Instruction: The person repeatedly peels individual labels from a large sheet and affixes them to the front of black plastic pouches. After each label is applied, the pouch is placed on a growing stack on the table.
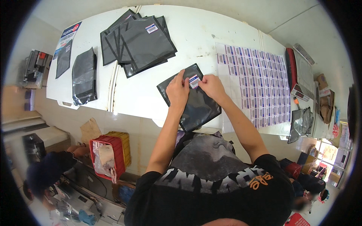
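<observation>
A black plastic bag (200, 107) lies slanted on the white table, close in front of my body. Near its upper end is a small white, blue and red label (194, 81). My left hand (178, 91) rests on the bag to the left of the label, fingers stretched out and thumb beside the label's edge. At the label's right end, my right hand (212, 87) is closed, with thumb and forefinger pinched on its edge. Whether the whole label touches the bag is hard to tell. To the right lies a sheet of similar labels (260, 86).
A fanned pile of black bags (143, 43) lies at the far left, with a folded bag stack (84, 77) beside it. A scale (301, 71) stands at the right end. Red and yellow crates (120, 158) stand below the table (203, 34). Another person (51, 171) is at lower left.
</observation>
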